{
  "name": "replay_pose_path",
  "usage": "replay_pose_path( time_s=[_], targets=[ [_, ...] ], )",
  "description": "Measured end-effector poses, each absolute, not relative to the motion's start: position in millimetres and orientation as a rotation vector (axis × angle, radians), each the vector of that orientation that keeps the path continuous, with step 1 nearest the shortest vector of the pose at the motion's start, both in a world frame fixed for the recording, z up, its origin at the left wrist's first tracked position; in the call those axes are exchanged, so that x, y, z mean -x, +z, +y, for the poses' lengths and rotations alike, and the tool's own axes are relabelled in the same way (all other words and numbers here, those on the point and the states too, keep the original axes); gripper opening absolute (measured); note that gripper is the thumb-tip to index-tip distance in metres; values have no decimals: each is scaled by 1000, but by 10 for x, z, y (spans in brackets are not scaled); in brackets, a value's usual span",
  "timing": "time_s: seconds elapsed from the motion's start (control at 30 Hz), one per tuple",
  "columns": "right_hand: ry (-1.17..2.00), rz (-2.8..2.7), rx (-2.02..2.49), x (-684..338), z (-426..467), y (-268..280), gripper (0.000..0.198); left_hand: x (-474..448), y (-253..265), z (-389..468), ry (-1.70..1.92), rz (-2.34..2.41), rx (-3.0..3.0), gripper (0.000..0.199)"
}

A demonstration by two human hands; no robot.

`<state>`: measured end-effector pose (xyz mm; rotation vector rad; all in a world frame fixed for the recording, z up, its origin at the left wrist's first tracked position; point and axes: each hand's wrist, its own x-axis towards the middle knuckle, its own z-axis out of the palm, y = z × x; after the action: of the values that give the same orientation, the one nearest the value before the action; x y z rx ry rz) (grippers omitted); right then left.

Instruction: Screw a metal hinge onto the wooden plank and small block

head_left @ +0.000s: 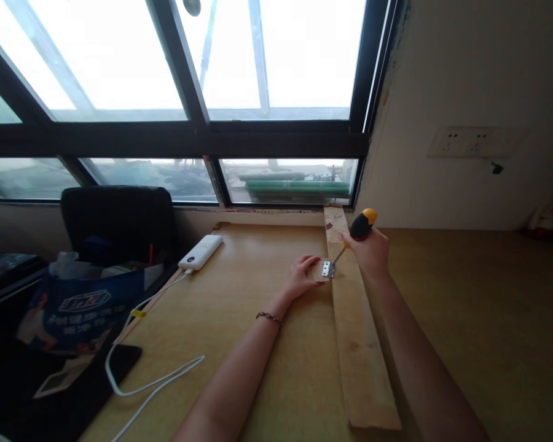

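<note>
In my right hand [372, 250] is a screwdriver [362, 224] with a black and yellow handle, tilted so its shaft points down and left. Its tip meets a small silver hinge [326, 269], at the leaf lying over a long wooden plank [359, 337]. The hinge's other leaf rests on a small wood block [319, 270] beside the plank's left edge. My left hand [301, 274] is closed around that block, fingers at its far side and thumb near. Any screw under the tip is too small to make out.
The plank lies lengthwise on a wooden table [239, 307], its far end by the window. A white power bank [200, 252] with a white cable [156, 382] sits at the table's left edge. Further left stand a black chair [117, 221] and a blue bag [80, 313]. Wall sockets [477, 142] are at right.
</note>
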<state>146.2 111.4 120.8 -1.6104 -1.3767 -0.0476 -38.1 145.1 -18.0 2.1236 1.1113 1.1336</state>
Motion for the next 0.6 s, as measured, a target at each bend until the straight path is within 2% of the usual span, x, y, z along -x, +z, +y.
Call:
replay_pose_path(
  time_s=[0.1, 0.33, 0.4, 0.47, 0.6],
  targets=[
    [60, -1337, 1560, -1430, 1139, 1167, 35, 381, -167, 1442, 1131, 1107, -2118, 68],
    [778, -1317, 1246, -1529, 1066, 1297, 43, 367, -124, 1415, 1134, 1121, -2074, 68],
    [888, -1325, 1169, -1545, 1049, 1321, 43, 361, -112, 1410, 1139, 1127, -2059, 68],
    [807, -1321, 1216, -1530, 1054, 1302, 43, 356, -105, 1408, 1137, 1140, -2046, 67],
    [262, -1262, 1513, -1404, 1076, 1213, 37, 355, -106, 1410, 1127, 1139, -2047, 67]
  ],
)
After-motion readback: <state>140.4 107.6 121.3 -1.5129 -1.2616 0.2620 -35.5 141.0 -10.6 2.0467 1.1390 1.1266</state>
